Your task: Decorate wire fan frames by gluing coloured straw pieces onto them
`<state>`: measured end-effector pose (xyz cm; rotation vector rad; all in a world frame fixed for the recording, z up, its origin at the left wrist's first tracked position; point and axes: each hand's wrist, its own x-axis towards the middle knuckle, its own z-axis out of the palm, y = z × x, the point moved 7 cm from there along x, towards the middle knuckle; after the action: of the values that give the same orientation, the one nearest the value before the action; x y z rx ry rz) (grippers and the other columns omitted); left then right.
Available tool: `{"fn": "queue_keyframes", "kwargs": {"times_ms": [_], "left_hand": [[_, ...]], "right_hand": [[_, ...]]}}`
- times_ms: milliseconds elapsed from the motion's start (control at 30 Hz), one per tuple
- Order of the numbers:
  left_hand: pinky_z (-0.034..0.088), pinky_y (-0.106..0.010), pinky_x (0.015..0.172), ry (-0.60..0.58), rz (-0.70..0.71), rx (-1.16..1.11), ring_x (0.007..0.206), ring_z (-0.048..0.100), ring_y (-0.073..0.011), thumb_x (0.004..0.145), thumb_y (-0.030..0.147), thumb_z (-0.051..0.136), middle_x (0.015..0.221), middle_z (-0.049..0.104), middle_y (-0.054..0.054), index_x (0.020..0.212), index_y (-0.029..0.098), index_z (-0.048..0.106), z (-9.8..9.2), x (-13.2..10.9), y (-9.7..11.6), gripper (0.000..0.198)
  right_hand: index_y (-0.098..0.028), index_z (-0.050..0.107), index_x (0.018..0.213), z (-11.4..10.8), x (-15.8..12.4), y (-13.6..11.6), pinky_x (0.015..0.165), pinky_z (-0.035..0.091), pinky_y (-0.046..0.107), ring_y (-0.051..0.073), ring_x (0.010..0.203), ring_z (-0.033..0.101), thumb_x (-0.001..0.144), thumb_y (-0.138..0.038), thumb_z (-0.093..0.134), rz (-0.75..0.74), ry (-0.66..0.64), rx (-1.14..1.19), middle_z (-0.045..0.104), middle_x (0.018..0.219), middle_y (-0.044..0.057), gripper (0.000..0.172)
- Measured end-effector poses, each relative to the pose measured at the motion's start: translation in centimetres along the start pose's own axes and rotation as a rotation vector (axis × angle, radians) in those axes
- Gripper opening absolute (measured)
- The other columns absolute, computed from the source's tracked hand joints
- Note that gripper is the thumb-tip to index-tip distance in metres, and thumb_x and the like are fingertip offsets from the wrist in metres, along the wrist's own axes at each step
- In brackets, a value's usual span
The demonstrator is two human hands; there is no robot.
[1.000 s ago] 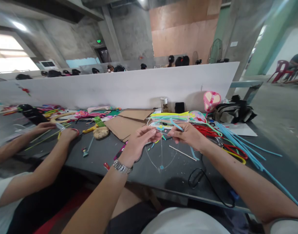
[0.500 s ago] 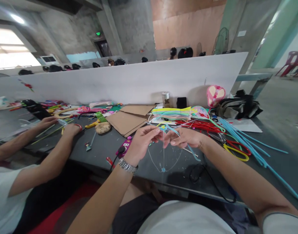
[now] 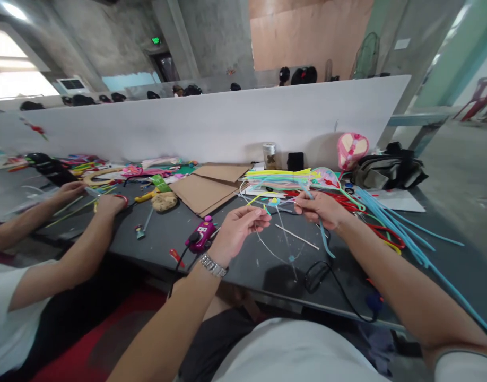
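Head view, from left to right: a co-worker's two hands (image 3: 70, 192) rest among thin coloured sticks on a dark worktable (image 3: 156, 254), and a yellow-handled tool (image 3: 146, 196), a tan sponge (image 3: 164, 201) and flat cardboard sheets (image 3: 206, 191) are laid beyond them. A magenta corded device (image 3: 199, 236) is placed just beside the person's left hand (image 3: 237, 228). That hand is held narrow, with the thumb and forefinger apparently pinched on one end of a thin clear wire frame (image 3: 269, 253), though the exact grip is hard to tell. The frame is suspended above the table, with a small blue bead (image 3: 292, 258) near its lower curve. The right hand (image 3: 321, 208) is also pinched narrow, on a teal strip (image 3: 325, 239) that hangs from it. The hands have just been drawn apart from near-touching, so the frame is spread between them. A stack of coloured strips (image 3: 277, 180) and long blue tubes (image 3: 398, 228) are laid farther right.
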<state>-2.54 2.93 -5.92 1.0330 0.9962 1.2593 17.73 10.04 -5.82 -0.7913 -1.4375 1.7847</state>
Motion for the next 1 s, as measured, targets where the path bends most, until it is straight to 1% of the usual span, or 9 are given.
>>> {"fn": "queue_keyframes", "kwargs": {"times_ms": [167,267,400,500,600,767,833,933,1000], "left_hand": [[0.055,-0.026,0.07,0.024,0.026,-0.001,0.081,0.073,-0.0176,0.069,0.044,0.088,0.089,0.079,-0.009,0.083,0.014,0.077,1.1,0.4,0.4,0.035],[0.057,-0.029,0.074,-0.024,0.007,0.009,0.086,0.075,-0.0211,0.071,0.044,0.087,0.095,0.08,-0.011,0.084,0.014,0.076,1.9,0.5,0.5,0.034],[0.058,-0.032,0.077,-0.078,-0.003,0.001,0.09,0.077,-0.0235,0.076,0.043,0.084,0.1,0.08,-0.012,0.085,0.015,0.073,2.6,0.9,0.2,0.032],[0.059,-0.035,0.082,-0.078,0.002,-0.054,0.098,0.076,-0.0252,0.077,0.038,0.084,0.104,0.08,-0.013,0.083,0.016,0.069,2.5,1.5,-0.4,0.028],[0.06,-0.038,0.086,-0.082,-0.015,-0.12,0.104,0.075,-0.0273,0.077,0.035,0.084,0.107,0.08,-0.013,0.081,0.016,0.064,2.4,1.9,-0.9,0.028],[0.06,-0.036,0.082,-0.125,-0.047,-0.197,0.092,0.078,-0.025,0.08,0.034,0.081,0.101,0.08,-0.014,0.082,0.017,0.061,2.4,1.9,-1.3,0.027],[0.061,-0.035,0.08,-0.137,-0.046,-0.201,0.09,0.078,-0.0246,0.081,0.034,0.08,0.098,0.081,-0.012,0.083,0.016,0.062,2.4,1.9,-1.3,0.026],[0.061,-0.033,0.078,-0.148,-0.042,-0.192,0.088,0.078,-0.0239,0.081,0.034,0.081,0.097,0.081,-0.012,0.083,0.016,0.063,2.2,1.9,-1.1,0.025],[0.06,-0.032,0.076,-0.149,-0.04,-0.185,0.087,0.078,-0.0237,0.08,0.034,0.081,0.097,0.081,-0.012,0.082,0.016,0.063,2.1,1.8,-1.0,0.025]], "right_hand": [[-0.016,0.057,0.074,0.4,-0.2,1.0,0.036,0.021,0.017,0.001,0.036,0.032,0.07,-0.045,0.086,0.011,-0.016,-0.013,0.066,0.065,-0.001,0.041],[-0.016,0.057,0.073,-0.5,-0.1,0.8,0.036,0.02,0.017,0.001,0.036,0.033,0.07,-0.044,0.086,-0.003,-0.002,-0.013,0.066,0.063,0.0,0.04],[-0.017,0.056,0.073,-2.5,0.6,0.7,0.036,0.018,0.016,0.0,0.036,0.034,0.07,-0.045,0.085,-0.051,0.092,0.012,0.066,0.064,-0.002,0.041],[-0.017,0.055,0.072,-2.8,1.1,1.3,0.036,0.019,0.017,0.0,0.036,0.033,0.069,-0.047,0.085,-0.04,0.104,0.007,0.065,0.063,-0.002,0.042],[-0.016,0.06,0.074,-1.7,1.2,2.0,0.035,0.019,0.018,0.002,0.037,0.035,0.066,-0.044,0.088,0.011,0.037,-0.03,0.067,0.062,0.0,0.04],[-0.014,0.066,0.084,-0.6,1.4,2.0,0.036,0.017,0.018,0.0,0.039,0.029,0.065,-0.044,0.09,0.04,-0.02,-0.025,0.073,0.075,0.002,0.043],[-0.014,0.068,0.093,0.1,1.4,2.3,0.036,0.013,0.018,-0.001,0.039,0.025,0.067,-0.048,0.089,0.1,-0.121,0.011,0.076,0.083,0.005,0.048],[-0.012,0.07,0.104,1.5,1.0,3.2,0.037,0.01,0.018,-0.001,0.039,0.022,0.071,-0.052,0.085,0.214,-0.331,0.014,0.078,0.093,0.013,0.054],[-0.011,0.07,0.105,2.0,0.6,3.6,0.036,0.01,0.018,-0.001,0.038,0.022,0.072,-0.052,0.085,0.257,-0.401,-0.01,0.078,0.093,0.014,0.055]]}}
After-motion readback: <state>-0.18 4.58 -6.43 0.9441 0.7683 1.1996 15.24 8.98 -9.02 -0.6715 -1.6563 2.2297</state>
